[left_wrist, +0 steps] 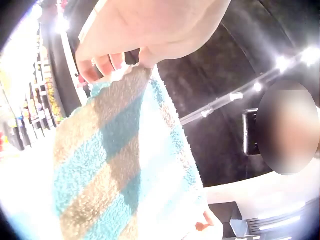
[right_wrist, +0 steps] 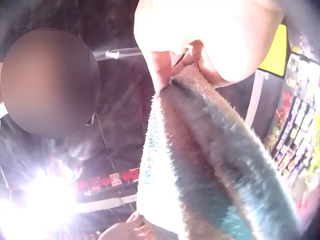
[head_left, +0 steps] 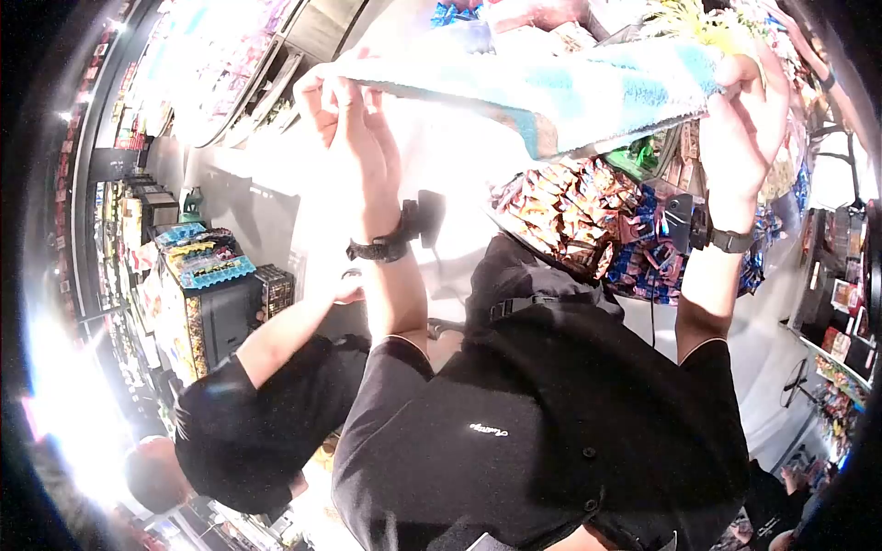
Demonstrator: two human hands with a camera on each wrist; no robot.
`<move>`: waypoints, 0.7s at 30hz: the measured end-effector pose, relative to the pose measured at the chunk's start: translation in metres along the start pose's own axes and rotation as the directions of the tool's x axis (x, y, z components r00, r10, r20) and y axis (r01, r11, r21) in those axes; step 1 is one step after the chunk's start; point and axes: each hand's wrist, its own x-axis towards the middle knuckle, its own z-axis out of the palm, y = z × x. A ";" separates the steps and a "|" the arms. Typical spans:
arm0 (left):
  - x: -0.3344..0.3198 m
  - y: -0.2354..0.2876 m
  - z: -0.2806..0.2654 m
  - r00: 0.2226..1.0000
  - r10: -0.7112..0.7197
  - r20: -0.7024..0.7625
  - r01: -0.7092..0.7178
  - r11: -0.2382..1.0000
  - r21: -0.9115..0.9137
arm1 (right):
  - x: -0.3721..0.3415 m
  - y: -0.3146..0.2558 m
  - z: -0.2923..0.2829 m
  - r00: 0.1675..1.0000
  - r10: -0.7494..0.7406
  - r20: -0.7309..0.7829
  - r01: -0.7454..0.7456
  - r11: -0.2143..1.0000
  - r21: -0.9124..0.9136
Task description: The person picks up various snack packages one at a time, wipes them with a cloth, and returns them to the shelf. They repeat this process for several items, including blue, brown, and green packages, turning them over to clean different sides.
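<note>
A fluffy towel (head_left: 597,92) with turquoise and pale stripes is stretched between my two hands in the head view. My left hand (head_left: 363,151) pinches one corner of it. At the other end my right hand (head_left: 746,129) grips the opposite corner between thumb and fingers. In the left wrist view the towel (left_wrist: 107,165) hangs down from the left hand (left_wrist: 155,30), its stripes running diagonally turquoise and beige. In the right wrist view the towel (right_wrist: 200,150) falls in folds below the right hand (right_wrist: 210,40).
Below the towel lies a heap of wrapped snack packets (head_left: 570,211). Another person in a black shirt (head_left: 276,413) is close by on the left, near a dark box (head_left: 216,312) topped with colourful packets. Stocked shelves (head_left: 836,321) stand on the right.
</note>
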 end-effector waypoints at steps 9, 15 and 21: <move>0.003 0.013 0.000 0.988 0.134 -0.077 -0.138 0.989 -0.047 | -0.010 -0.025 0.017 0.996 -0.092 -0.002 0.079 0.866 -0.494; 0.002 0.010 0.023 0.963 0.047 -0.265 0.022 0.968 0.252 | 0.008 -0.014 0.041 0.958 -0.240 -0.157 0.174 0.921 -0.347; -0.083 -0.104 -0.046 0.780 -0.615 -0.115 0.611 0.788 -0.075 | 0.019 0.009 0.073 0.982 -0.081 -0.173 0.056 0.988 -0.145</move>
